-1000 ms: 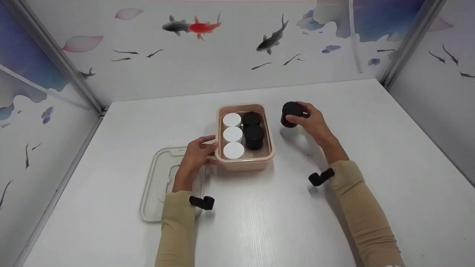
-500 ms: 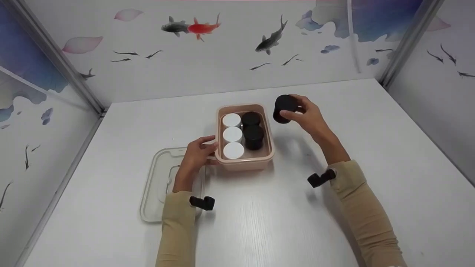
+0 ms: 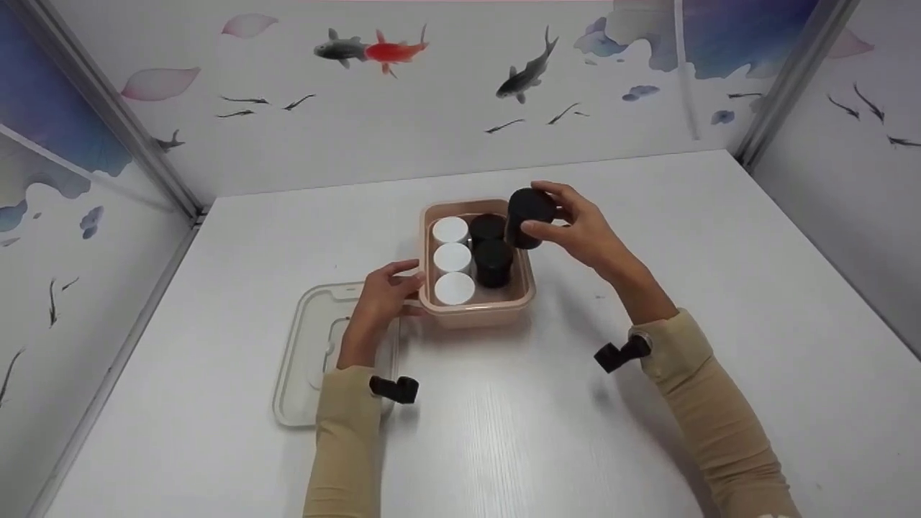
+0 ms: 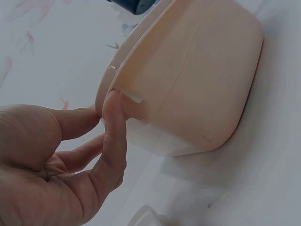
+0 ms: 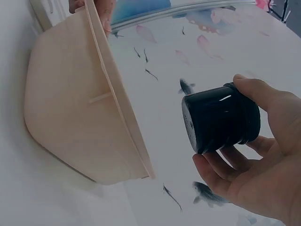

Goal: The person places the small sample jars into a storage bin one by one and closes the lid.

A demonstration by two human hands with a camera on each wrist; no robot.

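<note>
A pale pink plastic box [image 3: 475, 316] stands on the white table. Inside it, three white-lidded jars [image 3: 453, 257] line the left side, with two black jars [image 3: 493, 262] on the right. My left hand [image 3: 385, 298] grips the box's left rim; in the left wrist view its thumb and fingers [image 4: 114, 117] pinch that rim. Another black jar [image 5: 218, 120] is in my right hand [image 3: 586, 234], held by its lid end between thumb and fingers. This jar is raised above the box's right rim and overlaps it in the head view. Its flat base faces the box in the right wrist view.
A translucent lid [image 3: 298, 360] lies flat on the table [image 3: 489, 432] at the left, partly under my left forearm. Behind the table rises a white wall panel [image 3: 424, 137] printed with fish. Small black cameras sit on both wrists.
My right hand has lifted the black jar off the table and carried it left to the box's right rim. The left hand has stayed at the box.
</note>
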